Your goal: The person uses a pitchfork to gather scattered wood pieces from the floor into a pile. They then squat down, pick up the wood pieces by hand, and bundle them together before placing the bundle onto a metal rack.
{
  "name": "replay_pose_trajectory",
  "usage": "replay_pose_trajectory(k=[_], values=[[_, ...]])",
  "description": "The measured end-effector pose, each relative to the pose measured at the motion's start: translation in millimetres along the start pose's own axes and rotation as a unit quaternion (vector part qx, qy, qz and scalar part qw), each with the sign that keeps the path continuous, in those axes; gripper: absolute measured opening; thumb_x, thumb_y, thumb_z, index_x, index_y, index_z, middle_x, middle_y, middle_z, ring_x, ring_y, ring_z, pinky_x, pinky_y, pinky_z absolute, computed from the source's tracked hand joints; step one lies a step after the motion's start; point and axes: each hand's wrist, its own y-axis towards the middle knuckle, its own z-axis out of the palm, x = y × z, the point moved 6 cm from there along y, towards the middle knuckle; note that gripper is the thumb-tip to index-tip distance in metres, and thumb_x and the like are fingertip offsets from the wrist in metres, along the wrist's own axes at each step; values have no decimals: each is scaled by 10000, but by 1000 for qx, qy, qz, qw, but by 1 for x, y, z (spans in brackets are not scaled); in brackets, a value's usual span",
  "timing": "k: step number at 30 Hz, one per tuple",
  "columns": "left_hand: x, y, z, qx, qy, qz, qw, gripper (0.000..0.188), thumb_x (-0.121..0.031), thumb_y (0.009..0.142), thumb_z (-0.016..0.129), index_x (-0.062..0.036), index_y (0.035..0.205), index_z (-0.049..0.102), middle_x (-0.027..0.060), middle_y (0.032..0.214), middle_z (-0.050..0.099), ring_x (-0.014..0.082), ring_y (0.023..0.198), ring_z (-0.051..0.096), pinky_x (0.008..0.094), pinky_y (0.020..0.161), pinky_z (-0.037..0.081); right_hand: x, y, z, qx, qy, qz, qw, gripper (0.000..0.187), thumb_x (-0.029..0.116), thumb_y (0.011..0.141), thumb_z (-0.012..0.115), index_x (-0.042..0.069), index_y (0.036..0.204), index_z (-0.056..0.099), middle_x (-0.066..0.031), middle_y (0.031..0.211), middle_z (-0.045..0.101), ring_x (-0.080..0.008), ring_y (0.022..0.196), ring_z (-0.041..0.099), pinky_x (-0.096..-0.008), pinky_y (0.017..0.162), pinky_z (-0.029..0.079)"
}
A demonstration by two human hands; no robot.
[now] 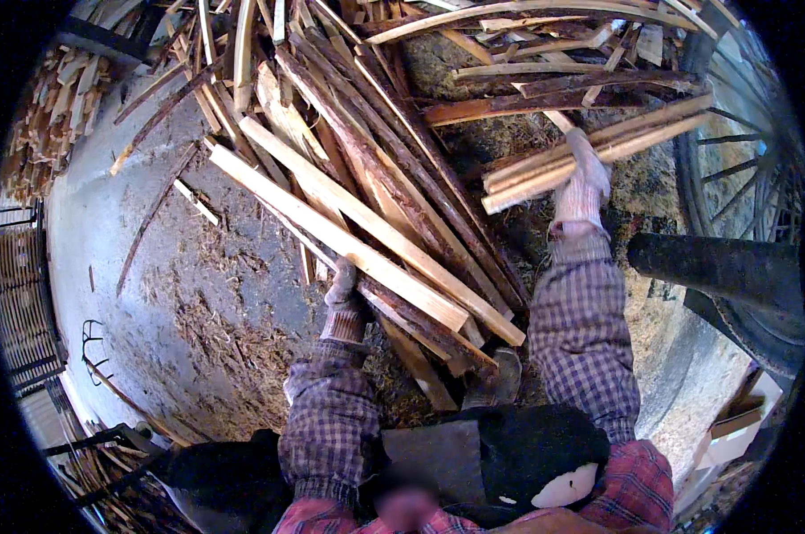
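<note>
My gloved left hand (pixel 340 283) closes on the near side of a long pale wood strip (pixel 331 236) and a bark-edged strip under it; its fingertips are partly hidden by the wood. Farther away, at the right, my gloved right hand (pixel 586 173) grips a pair of shorter wood strips (pixel 638 142), its fingers reaching over them. A second pale strip (pixel 385 231) runs alongside the left-hand one. Beneath both lies a heap of bark-covered slabs (pixel 394 169) slanting from far left to near right.
Bark-edged offcuts (pixel 554 89) are piled at the far right. Bark scraps (pixel 220 303) litter the concrete floor (pixel 135 196). A spoked wheel (pixel 732 169) and a dark cylinder (pixel 705 267) stand at the right. A garden fork (pixel 109 378) lies at the left, near stacked wood (pixel 60 116). My boot (pixel 494 383) is close to the heap.
</note>
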Motion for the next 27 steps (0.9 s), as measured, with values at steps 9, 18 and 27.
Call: replay_pose_trajectory(k=[9,18,27], values=[[-13,-20,24,35,-17,8,999,708,-453,666,711,-44,1187,462,114,1093,546,298,974,528,432,903,411,-2,-176,-38,263,496,-134,817,676,163,645,683,-48,1194,349,-203,1084,382,-296,999,389,-435,829,372],[-7,-14,6,75,-67,-5,995,644,-442,686,705,-48,1150,497,97,1061,568,278,948,546,432,868,439,86,-257,-104,190,97,-436,874,498,127,688,688,40,1128,472,-77,988,558,-187,806,566,-313,750,469],[-3,8,13,-4,274,9,962,633,-414,725,666,-38,1185,448,79,1051,528,225,906,522,356,812,433,-5,-223,34,354,-242,-333,840,1016,569,670,636,-15,1349,155,-240,1294,375,-330,1167,421,-318,972,330]])
